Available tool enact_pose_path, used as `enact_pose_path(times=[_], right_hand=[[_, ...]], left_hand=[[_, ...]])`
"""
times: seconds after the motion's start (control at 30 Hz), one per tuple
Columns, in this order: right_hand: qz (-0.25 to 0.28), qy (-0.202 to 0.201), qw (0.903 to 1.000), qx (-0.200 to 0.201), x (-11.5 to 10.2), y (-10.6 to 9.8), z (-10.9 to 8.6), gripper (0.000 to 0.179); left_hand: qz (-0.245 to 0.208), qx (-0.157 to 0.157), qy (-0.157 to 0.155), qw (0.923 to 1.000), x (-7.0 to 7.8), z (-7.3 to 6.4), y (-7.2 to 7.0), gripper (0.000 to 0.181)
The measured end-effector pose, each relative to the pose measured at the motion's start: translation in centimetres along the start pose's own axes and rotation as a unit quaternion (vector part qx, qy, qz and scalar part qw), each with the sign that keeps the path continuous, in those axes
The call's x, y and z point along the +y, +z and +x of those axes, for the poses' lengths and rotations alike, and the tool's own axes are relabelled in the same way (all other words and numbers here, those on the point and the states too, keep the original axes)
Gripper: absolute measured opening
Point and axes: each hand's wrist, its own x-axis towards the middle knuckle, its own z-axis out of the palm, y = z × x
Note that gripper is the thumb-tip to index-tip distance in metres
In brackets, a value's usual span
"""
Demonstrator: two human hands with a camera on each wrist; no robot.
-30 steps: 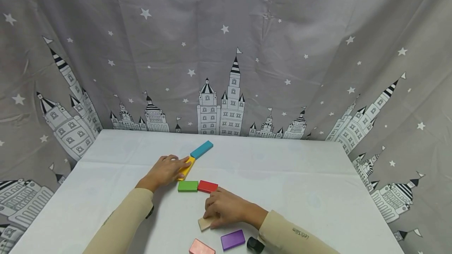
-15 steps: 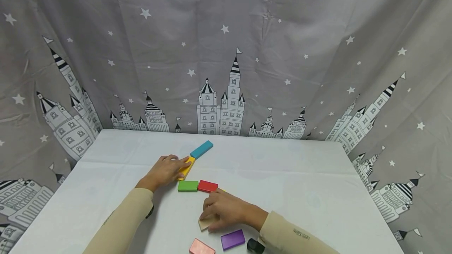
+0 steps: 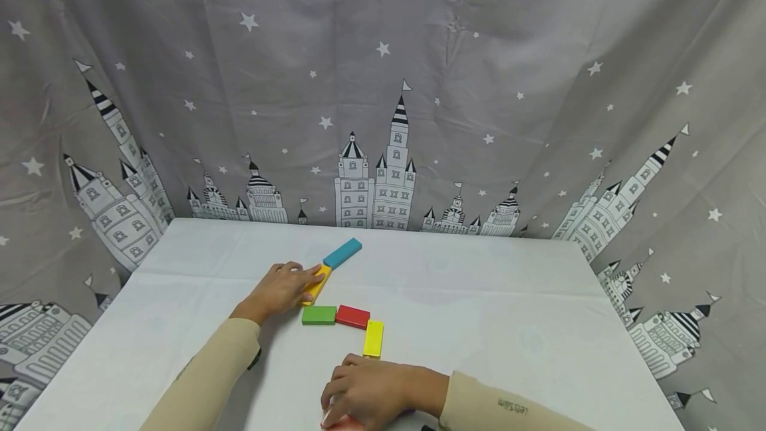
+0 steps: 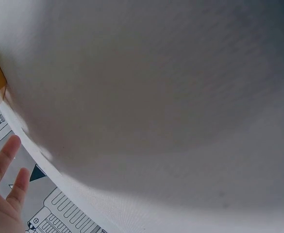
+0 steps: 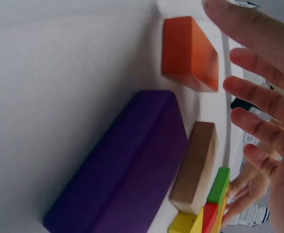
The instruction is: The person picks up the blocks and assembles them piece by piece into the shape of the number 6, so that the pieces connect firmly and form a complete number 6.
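Observation:
My left hand [image 3: 284, 290] rests its fingertips on an orange-yellow block [image 3: 323, 275], which touches a blue block [image 3: 343, 253]. The left wrist view catches straight, spread fingers beside that block. Over a pink block [image 3: 347, 424] hovers my right hand [image 3: 371, 391], fingertips at its left edge. In the right wrist view the same block looks orange [image 5: 190, 53], lying beside the spread thumb and straight fingers; no grip on it shows. A purple block [image 5: 127, 165] and a plain wooden block [image 5: 195, 167] lie near, mostly covered by my hand in the head view.
From left to right run a green block [image 3: 319, 315], a red block [image 3: 353, 316] and a bright yellow block [image 3: 374, 338], turned toward me. All lie on a white table [image 3: 509, 311]. Behind hangs a grey curtain [image 3: 455, 85] printed with castles.
My right hand has moved from the wooden block toward me and left to the pink block. The bright yellow block has come into sight. My left hand stays in place.

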Motion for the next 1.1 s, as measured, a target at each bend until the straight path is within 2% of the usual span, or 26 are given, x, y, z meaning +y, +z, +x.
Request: enact_pose_path(times=[0.17,0.3,0.47,0.6,0.8,1.1], right_hand=[[-0.014,0.005,0.9998,-0.009,0.0,0.4,0.4,0.037],[-0.054,0.0,0.9985,0.003,0.0,0.5,0.9,0.033],[-0.087,0.001,0.9962,-0.004,0.4,0.2,2.1,0.039],[-0.056,0.034,0.9974,-0.032,1.2,-0.2,3.6,0.045],[-0.037,0.068,0.9963,-0.036,2.2,-0.9,5.4,0.044],[-0.009,0.134,0.9903,-0.032,3.6,-1.6,6.0,0.044]], left_hand=[[0.0,0.001,0.003,1.0,0.0,0.0,0.0,0.057],[-0.003,0.003,0.001,1.0,0.0,0.0,0.0,0.058],[-0.004,0.005,0.003,1.0,-0.2,0.0,0.1,0.057],[-0.008,0.01,0.003,0.9999,-0.2,-0.1,0.2,0.058],[-0.017,0.006,0.004,0.9998,-0.1,-0.1,0.0,0.057],[-0.013,0.006,0.007,0.9999,-0.1,-0.1,-0.2,0.055]])
